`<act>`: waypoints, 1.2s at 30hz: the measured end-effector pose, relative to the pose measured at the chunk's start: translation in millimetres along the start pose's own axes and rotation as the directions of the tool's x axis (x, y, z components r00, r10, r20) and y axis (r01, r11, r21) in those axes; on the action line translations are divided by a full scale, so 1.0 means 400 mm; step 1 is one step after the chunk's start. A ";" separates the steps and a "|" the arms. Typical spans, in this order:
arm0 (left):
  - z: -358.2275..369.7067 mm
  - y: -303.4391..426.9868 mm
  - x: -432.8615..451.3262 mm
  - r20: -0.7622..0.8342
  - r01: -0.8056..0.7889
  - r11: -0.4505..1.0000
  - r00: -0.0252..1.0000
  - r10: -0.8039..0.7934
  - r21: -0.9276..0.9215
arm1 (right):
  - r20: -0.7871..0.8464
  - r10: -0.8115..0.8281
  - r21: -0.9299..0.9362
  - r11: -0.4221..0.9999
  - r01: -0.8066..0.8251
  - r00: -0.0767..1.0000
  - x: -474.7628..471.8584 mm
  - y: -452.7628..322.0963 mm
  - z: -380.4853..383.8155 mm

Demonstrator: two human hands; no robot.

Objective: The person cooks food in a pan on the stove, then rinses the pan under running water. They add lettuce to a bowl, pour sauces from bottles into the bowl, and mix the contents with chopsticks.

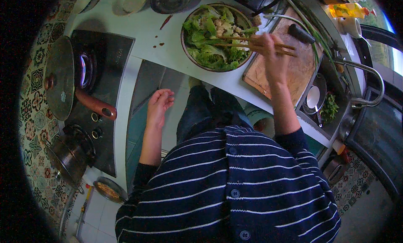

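Observation:
My right hand [271, 49] grips a pair of wooden chopsticks [234, 45], their tips over a large round bowl [191, 58] on the counter. Leafy green lettuce [201, 32] fills the bowl, and pale chopped pieces [225, 27] lie on top towards its right side. Whether the tips touch the leaves I cannot tell. My left hand [160, 101] hangs in front of the lower cabinets with its fingers loosely curled and holds nothing. Beneath my right forearm lies a wooden cutting board [289, 66], bearing a dark cylindrical object [301, 33] and long green onions [315, 38].
On the left, a lidded pan [59, 79] with a brown handle [96, 104] sits over a lit gas burner [83, 70]. A pot [67, 158] stands on the other burner. At right, the sink [341, 112] holds a ladle [313, 97] and leafy greens [329, 107] below a curved faucet [377, 73].

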State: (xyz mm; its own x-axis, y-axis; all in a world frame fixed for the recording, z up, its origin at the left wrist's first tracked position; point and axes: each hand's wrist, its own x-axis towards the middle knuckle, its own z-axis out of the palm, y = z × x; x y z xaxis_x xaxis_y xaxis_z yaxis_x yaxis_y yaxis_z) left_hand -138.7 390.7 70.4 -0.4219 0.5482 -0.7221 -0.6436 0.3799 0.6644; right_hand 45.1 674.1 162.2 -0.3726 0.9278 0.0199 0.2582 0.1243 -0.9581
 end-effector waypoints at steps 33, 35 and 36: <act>-0.039 -0.067 0.024 -0.017 0.045 0.999 0.999 -0.045 0.008 | 0.045 0.256 0.298 0.919 -0.257 0.966 0.094 0.079 -0.016; -0.034 -0.059 0.022 -0.033 0.050 0.999 0.998 -0.049 0.018 | 0.037 0.252 0.302 0.919 -0.251 0.967 0.093 0.077 -0.002; -0.044 -0.066 0.021 -0.038 0.049 0.999 0.998 -0.049 0.007 | 0.039 0.228 0.295 0.927 -0.229 0.973 0.082 0.052 0.003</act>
State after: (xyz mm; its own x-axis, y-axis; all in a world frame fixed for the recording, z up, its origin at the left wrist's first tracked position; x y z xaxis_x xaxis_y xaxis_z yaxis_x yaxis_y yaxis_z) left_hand -136.5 372.4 43.4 -0.4141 0.5003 -0.7604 -0.6593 0.4111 0.6295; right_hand 37.1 706.8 142.6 -0.3387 0.9171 -0.2102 0.0615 -0.2013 -0.9776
